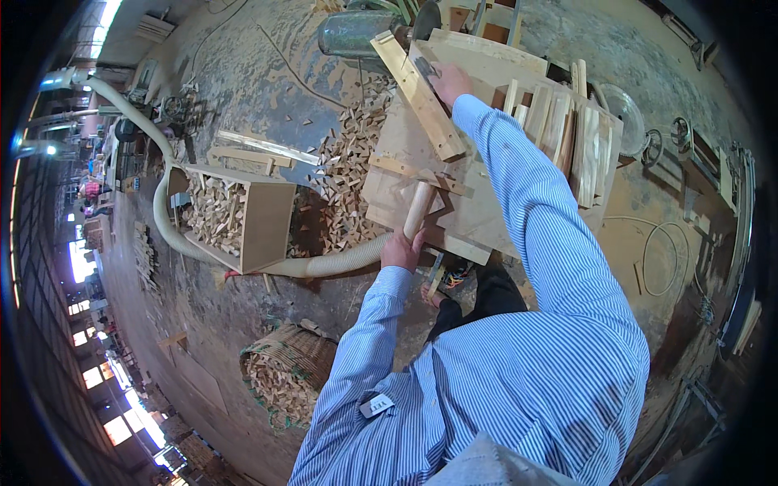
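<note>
My left hand (402, 249) grips the lower end of a short round wooden piece (419, 209) that rests on the edge of the plywood worktable (403, 158). My right hand (450, 82) reaches far across the table and presses a small dark piece (427, 68) against a long wooden fence bar (419, 95) near the green machine (354, 32). Both sleeves are blue and white striped. To the right of my right arm stands a row of several wooden sticks (567, 134).
A heap of small wood offcuts (348, 166) lies left of the table. An open wooden crate (235, 215) holds more offcuts, with a pale flexible hose (174, 235) curving around it. A woven basket (290, 374) of scraps sits at lower left. My feet (450, 278) stand below the table.
</note>
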`<state>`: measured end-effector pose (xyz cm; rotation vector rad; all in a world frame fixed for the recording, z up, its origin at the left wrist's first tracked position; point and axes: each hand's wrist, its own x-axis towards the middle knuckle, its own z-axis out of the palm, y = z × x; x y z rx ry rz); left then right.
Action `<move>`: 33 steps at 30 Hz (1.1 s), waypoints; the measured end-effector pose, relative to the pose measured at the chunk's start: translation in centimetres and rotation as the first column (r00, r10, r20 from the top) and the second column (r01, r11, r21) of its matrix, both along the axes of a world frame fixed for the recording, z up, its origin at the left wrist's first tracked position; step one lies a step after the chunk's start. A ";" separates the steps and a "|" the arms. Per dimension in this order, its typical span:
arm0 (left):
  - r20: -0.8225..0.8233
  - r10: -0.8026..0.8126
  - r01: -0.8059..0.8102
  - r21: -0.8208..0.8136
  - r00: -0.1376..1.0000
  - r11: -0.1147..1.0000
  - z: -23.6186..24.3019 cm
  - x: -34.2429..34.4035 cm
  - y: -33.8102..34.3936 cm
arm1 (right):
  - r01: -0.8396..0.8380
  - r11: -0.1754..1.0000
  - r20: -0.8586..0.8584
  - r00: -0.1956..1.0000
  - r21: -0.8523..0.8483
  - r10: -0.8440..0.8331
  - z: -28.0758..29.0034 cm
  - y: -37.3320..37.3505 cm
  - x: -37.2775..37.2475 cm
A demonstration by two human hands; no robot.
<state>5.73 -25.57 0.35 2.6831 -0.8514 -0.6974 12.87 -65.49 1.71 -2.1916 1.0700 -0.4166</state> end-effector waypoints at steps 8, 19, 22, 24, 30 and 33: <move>-0.047 0.004 -0.005 -0.012 0.999 1.000 0.8 -1.1 4.4 | -0.001 0.905 0.036 0.999 -0.426 0.018 -0.2 5.0 -3.6; -0.107 0.036 -0.039 -0.025 0.994 0.999 1.6 -1.6 7.8 | 0.109 0.987 0.078 0.992 -0.118 -0.100 -2.1 8.8 -1.2; -0.120 0.039 -0.038 0.010 0.992 0.999 1.9 -1.6 7.9 | 0.091 0.991 0.040 0.995 -0.097 -0.087 -2.5 7.9 0.3; -0.116 0.035 -0.032 0.026 0.993 0.999 2.0 -1.5 7.9 | 0.080 0.993 0.014 0.997 -0.083 -0.080 -2.7 7.3 1.2; -0.137 0.035 -0.026 0.061 0.990 0.998 2.0 -1.4 7.3 | 0.070 0.989 -0.004 0.997 -0.130 -0.071 -3.2 6.2 2.1; -0.123 0.020 -0.014 0.054 0.992 0.998 1.6 -1.3 7.0 | 0.060 0.990 0.008 0.998 -0.124 -0.060 -3.2 5.9 2.0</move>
